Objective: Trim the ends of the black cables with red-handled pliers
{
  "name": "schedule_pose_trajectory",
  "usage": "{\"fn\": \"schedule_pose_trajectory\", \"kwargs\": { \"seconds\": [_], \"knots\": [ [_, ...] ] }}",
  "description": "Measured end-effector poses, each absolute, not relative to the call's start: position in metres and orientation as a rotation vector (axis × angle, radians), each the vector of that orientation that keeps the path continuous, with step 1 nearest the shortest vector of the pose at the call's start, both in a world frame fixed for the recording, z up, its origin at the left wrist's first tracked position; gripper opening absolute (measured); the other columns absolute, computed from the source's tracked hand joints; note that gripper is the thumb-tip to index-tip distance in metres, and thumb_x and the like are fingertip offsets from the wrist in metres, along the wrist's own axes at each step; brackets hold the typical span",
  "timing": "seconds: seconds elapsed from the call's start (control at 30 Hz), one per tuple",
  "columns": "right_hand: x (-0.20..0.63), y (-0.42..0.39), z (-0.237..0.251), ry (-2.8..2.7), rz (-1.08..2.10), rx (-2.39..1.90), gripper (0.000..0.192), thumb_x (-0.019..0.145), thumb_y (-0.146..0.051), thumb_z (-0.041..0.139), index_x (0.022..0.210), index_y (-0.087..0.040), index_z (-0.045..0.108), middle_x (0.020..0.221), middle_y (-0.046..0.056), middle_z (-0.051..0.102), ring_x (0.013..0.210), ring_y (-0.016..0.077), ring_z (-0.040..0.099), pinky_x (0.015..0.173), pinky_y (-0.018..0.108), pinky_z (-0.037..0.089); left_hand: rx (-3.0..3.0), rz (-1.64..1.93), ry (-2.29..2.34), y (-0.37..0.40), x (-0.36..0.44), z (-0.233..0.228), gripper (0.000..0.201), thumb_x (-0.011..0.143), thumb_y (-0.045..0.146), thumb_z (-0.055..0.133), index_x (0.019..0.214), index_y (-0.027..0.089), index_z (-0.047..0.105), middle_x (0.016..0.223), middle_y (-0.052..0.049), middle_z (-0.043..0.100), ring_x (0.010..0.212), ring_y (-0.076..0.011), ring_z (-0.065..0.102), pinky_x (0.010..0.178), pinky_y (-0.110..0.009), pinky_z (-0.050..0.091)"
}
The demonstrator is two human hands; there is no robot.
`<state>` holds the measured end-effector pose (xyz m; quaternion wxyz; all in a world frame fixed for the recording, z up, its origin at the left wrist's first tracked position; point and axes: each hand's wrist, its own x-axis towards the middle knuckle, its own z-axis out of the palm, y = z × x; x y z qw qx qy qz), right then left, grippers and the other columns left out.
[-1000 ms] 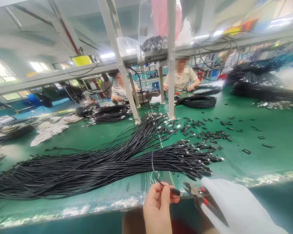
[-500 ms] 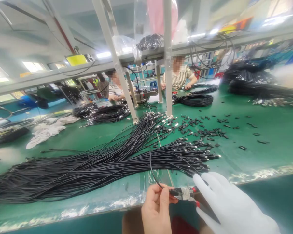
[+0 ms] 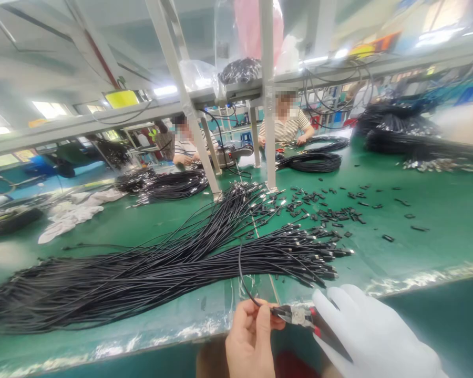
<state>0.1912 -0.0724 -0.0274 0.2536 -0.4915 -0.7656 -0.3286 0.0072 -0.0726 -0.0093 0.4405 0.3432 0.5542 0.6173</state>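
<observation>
Head view, left to right: black cable bundle (image 3: 142, 273) fanned across green tabletop (image 3: 418, 247); left hand (image 3: 250, 336) fingers pinch one cable end (image 3: 274, 311), steadying it for pliers (image 3: 299, 316) gripped in gloved right hand (image 3: 372, 338).

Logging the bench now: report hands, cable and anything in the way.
Left hand bare, pinching one black cable. Right hand gloved, gripping pliers, tip at the cable end. Cable bundle lies just beyond on the green table.
</observation>
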Motion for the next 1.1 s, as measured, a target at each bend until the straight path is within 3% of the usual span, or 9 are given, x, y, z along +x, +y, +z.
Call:
{"fn": "schedule_pose_trajectory", "kwargs": {
  "seconds": [0.3, 0.47, 0.67, 0.87, 1.1],
  "knots": [
    [0.190, -0.071, -0.029, -2.067, -0.864, -1.341, 0.028, 0.102, -0.031, 0.032, 0.100, -0.022, 0.058, 0.082, 0.007, 0.066, 0.065, 0.0237, 0.059, 0.060, 0.039, 0.040, 0.845, 1.525, 1.308, -0.073, 0.005, -0.011, 0.055, 0.066, 0.070, 0.084, 0.081, 0.018, 0.076, 0.077, -0.007, 0.082, 0.065, -0.0192, 0.075, 0.067, -0.025, 0.061],
    [0.197, -0.065, -0.033, -2.173, -0.845, -1.284, 0.027, 0.100, -0.034, 0.039, 0.113, -0.021, 0.058, 0.088, 0.007, 0.066, 0.062, 0.0224, 0.057, 0.056, 0.036, 0.039, 0.823, 1.518, 1.265, -0.072, 0.002, -0.014, 0.053, 0.062, 0.067, 0.088, 0.078, 0.018, 0.078, 0.074, -0.006, 0.081, 0.062, -0.0183, 0.074, 0.066, -0.024, 0.061],
    [0.194, -0.062, -0.024, -2.168, -0.810, -1.234, 0.032, 0.101, -0.031, 0.033, 0.119, -0.018, 0.055, 0.095, 0.011, 0.068, 0.076, 0.0249, 0.062, 0.065, 0.037, 0.046, 0.889, 1.495, 1.246, -0.070, 0.000, -0.015, 0.051, 0.067, 0.067, 0.086, 0.080, 0.018, 0.077, 0.069, -0.004, 0.078, 0.062, -0.0167, 0.072, 0.066, -0.021, 0.058],
    [0.194, -0.063, -0.026, -2.168, -0.803, -1.293, 0.025, 0.099, -0.031, 0.039, 0.111, -0.022, 0.058, 0.088, 0.007, 0.065, 0.070, 0.0238, 0.059, 0.060, 0.036, 0.041, 0.848, 1.542, 1.242, -0.069, 0.002, -0.017, 0.050, 0.065, 0.066, 0.087, 0.078, 0.019, 0.077, 0.072, -0.004, 0.079, 0.062, -0.0155, 0.072, 0.067, -0.020, 0.059],
    [0.197, -0.060, -0.023, -2.179, -0.751, -1.274, 0.031, 0.094, -0.032, 0.046, 0.120, -0.019, 0.058, 0.094, 0.008, 0.066, 0.081, 0.0272, 0.061, 0.067, 0.038, 0.046, 0.822, 1.579, 1.241, -0.067, 0.006, -0.020, 0.050, 0.064, 0.066, 0.088, 0.079, 0.019, 0.077, 0.075, -0.005, 0.081, 0.063, -0.0166, 0.074, 0.066, -0.022, 0.061]
  ]
}}
